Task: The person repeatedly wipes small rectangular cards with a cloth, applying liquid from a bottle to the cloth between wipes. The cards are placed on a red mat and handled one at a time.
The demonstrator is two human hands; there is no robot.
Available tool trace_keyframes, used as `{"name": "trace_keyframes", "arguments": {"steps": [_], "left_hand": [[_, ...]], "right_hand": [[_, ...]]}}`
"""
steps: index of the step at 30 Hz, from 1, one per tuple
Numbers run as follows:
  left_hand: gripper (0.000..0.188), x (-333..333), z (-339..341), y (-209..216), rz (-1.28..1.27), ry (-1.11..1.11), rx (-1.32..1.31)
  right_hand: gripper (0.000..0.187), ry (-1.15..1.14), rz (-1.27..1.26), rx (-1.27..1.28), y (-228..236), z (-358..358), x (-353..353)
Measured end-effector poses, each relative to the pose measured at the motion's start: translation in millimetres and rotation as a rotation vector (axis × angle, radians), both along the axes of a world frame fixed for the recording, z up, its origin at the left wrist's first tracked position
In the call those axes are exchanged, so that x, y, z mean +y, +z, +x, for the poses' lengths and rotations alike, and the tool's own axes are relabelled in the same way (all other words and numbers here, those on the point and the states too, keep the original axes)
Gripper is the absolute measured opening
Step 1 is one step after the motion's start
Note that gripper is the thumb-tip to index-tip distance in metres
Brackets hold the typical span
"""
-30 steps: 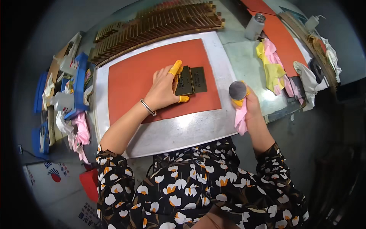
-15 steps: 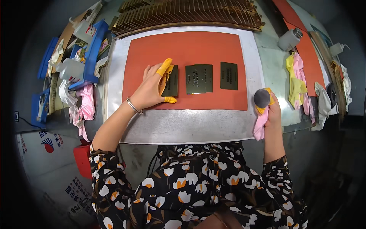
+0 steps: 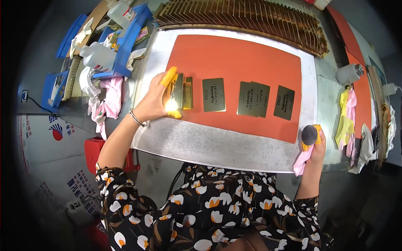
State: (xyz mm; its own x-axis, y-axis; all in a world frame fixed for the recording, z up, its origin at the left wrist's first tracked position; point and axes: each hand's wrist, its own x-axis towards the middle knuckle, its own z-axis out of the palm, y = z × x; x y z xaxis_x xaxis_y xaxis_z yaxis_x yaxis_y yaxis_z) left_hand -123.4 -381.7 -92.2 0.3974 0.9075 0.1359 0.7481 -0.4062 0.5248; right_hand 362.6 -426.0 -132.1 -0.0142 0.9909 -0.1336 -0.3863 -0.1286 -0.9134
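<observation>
My left hand (image 3: 158,97), with yellow finger cots on thumb and finger, grips a small set of shiny metal plates (image 3: 178,93) by their short ends at the left of an orange mat (image 3: 234,54). A gold-toned plate (image 3: 188,94) sits against that set. To its right lies a single dark plate (image 3: 214,95) with raised lettering. Further right are two overlapping plates (image 3: 250,99), then another lone plate (image 3: 284,102). Beyond the mat's near right corner, my right hand (image 3: 317,146) is closed round a dark round-faced pad (image 3: 310,135) and a pink cloth (image 3: 302,161).
A slotted rack (image 3: 243,19) with several upright plates spans the far edge. On the left, a blue tray (image 3: 125,50) stands by white bottles (image 3: 98,56) and pink cloths (image 3: 112,96). At right are a grey bottle (image 3: 349,74) and yellow cloth (image 3: 344,121).
The view has turned and shifted, so the table sits tilted. One more plate now lies alone on the mat, right of my left hand. My left hand still grips plates; my right still holds the pad.
</observation>
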Motion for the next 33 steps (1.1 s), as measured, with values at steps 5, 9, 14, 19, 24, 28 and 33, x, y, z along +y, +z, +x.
{"name": "trace_keyframes", "arguments": {"steps": [5, 9, 14, 19, 24, 28, 33], "left_hand": [[0.111, 79, 13, 16, 0.077, 0.082, 0.117], [0.107, 102, 48, 16, 0.288, 0.16, 0.275], [0.108, 41, 151, 26, -0.108, -0.193, 0.089], [0.1, 37, 160, 5, -0.09, -0.124, 0.123], [0.099, 23, 148, 2, -0.108, -0.12, 0.029], [0.113, 26, 116, 12, -0.092, -0.071, 0.082], [0.116, 19, 89, 11, -0.102, 0.013, 0.206]], "right_hand": [[0.025, -0.012, 0.0, 0.005, -3, -1, -2], [0.023, -0.053, -0.002, -0.07, 6, -9, -3], [0.021, -0.091, -0.011, -0.14, 9, -14, -4], [0.021, -0.009, -0.024, -0.113, 5, -9, -2], [0.022, 0.0, -0.021, -0.079, -1, -5, -8], [0.022, -0.027, -0.027, -0.075, 1, -8, -7], [0.021, -0.008, -0.015, -0.078, 6, -9, -5]]}}
